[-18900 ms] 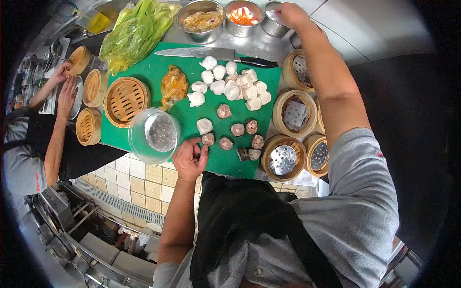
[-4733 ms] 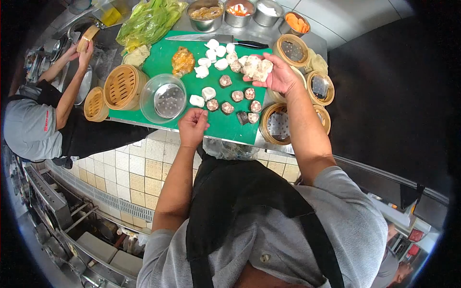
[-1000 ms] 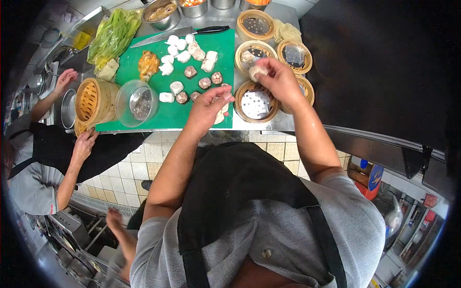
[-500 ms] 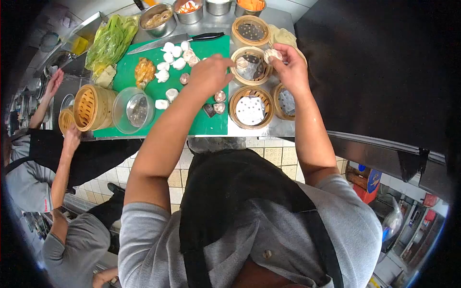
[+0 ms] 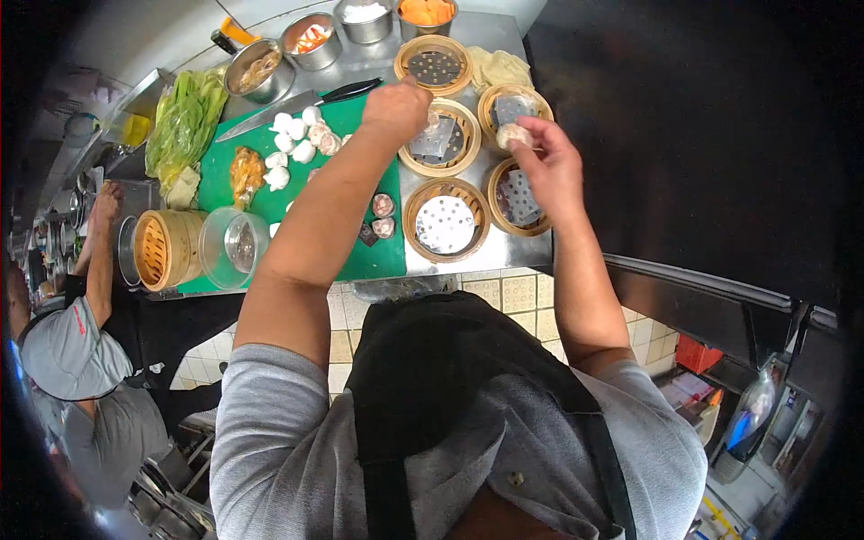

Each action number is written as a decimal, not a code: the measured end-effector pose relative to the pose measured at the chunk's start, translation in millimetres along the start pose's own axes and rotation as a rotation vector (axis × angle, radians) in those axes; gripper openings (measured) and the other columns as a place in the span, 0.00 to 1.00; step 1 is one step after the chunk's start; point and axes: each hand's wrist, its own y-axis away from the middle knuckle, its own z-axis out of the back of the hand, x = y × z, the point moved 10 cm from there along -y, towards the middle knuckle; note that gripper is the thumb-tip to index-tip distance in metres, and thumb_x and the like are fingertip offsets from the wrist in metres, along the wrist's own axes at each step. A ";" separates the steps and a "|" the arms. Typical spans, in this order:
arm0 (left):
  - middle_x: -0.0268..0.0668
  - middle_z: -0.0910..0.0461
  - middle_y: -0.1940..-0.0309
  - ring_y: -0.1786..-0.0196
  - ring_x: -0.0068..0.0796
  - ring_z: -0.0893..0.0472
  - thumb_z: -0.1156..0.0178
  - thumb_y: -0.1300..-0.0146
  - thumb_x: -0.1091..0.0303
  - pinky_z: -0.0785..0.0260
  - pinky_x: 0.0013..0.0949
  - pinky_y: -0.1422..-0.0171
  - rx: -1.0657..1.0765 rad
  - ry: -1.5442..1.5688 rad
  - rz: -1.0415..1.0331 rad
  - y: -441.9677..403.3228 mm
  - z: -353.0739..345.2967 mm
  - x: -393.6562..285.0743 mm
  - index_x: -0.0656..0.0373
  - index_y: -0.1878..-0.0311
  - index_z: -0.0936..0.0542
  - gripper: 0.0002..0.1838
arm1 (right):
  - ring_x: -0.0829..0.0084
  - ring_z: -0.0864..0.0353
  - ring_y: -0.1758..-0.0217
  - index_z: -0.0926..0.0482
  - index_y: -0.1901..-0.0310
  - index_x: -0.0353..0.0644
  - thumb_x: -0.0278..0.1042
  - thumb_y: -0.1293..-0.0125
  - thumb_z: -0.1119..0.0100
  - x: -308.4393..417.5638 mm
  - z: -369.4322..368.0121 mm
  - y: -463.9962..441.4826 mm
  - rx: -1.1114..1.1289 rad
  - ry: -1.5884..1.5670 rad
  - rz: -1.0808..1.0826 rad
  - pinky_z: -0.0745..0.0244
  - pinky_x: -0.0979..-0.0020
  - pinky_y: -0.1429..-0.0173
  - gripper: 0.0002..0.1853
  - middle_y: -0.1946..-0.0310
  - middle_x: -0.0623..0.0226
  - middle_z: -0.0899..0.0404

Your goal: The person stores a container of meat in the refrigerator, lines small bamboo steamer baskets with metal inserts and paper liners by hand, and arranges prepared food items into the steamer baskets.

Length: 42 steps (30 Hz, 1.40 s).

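Note:
My right hand [image 5: 556, 175] pinches a pale dumpling [image 5: 514, 136] at the lower edge of the upper right bamboo steamer [image 5: 487, 115]. Back of it upward, my left hand [image 5: 397, 110] reaches over the upper left edge of the middle left steamer [image 5: 472, 158]; its fingertips are hidden. Beside that hand a dumpling [image 5: 432, 121] is partly visible in this steamer, with a perforated sheet [image 5: 434, 140]. The near left steamer [image 5: 412, 214] holds only a white perforated sheet [image 5: 445, 223]. White dumplings [image 5: 277, 177] and dark-wrapped pieces [image 5: 383, 205] lie on the green board [image 5: 360, 261].
A knife [image 5: 270, 115] lies across the board's far edge, near metal bowls [image 5: 315, 56]. A clear tub [image 5: 220, 256] and stacked steamers [image 5: 184, 243] stand at left. Bagged greens [image 5: 184, 121] lie behind. Two other people are at the far left.
My left hand has moved further over the middle left steamer. My right hand, still pinching its dumpling, is now at the upper right steamer. The view has shifted, moving the table leftward.

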 end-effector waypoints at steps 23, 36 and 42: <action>0.40 0.14 0.51 0.57 0.26 0.15 0.30 0.36 0.59 0.22 0.32 0.53 -0.034 1.076 0.389 63.3 -19.0 55.4 0.58 0.47 0.16 0.18 | 0.57 0.18 0.50 0.15 0.58 0.46 0.37 0.42 0.27 11.5 -101.9 -33.0 0.179 0.612 0.442 0.22 0.57 0.46 0.12 0.55 0.63 0.14; 0.38 0.19 0.48 0.50 0.27 0.17 0.35 0.35 0.79 0.22 0.30 0.44 -0.058 2.066 0.242 131.2 -23.9 9.4 0.64 0.43 0.25 0.18 | 0.67 0.18 0.69 0.17 0.46 0.41 0.34 0.40 0.27 24.9 -126.7 30.2 0.429 0.051 -0.118 0.22 0.68 0.61 0.20 0.66 0.59 0.15; 0.38 0.18 0.54 0.55 0.26 0.16 0.34 0.38 0.81 0.21 0.29 0.48 -0.021 2.168 0.283 147.4 -36.5 4.5 0.64 0.45 0.25 0.19 | 0.84 0.22 0.66 0.19 0.46 0.38 0.28 0.34 0.32 55.6 -119.9 38.2 0.475 0.282 0.048 0.25 0.77 0.61 0.16 0.66 0.73 0.17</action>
